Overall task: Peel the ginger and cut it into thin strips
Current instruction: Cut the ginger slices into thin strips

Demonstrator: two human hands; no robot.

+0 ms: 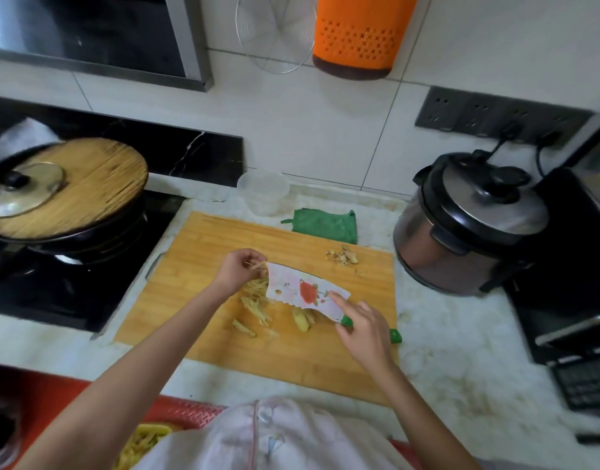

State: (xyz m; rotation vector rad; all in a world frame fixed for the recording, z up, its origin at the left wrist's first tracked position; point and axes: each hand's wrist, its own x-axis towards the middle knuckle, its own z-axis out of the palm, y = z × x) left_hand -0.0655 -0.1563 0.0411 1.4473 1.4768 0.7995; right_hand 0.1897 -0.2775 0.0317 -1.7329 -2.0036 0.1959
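A white cleaver [303, 291] with a red flower print and green handle [395, 335] is held flat above the wooden cutting board [224, 334]. My right hand [363, 329] grips the handle, forefinger stretched along the blade. At the blade's far tip my left hand [239, 269] pinches a thin ginger strip [258, 265]. Under the blade lie cut ginger strips [254, 300], and a larger ginger piece [302, 320] lies nearer me. A small heap of ginger peel [342, 257] sits at the board's far right.
A black pan with a wooden lid [71, 188] stands on the stove at left. Behind the board are a clear plastic tub [263, 191] and a green cloth [324, 225]. A rice cooker [468, 222] stands at right, a black appliance [570, 283] beyond it.
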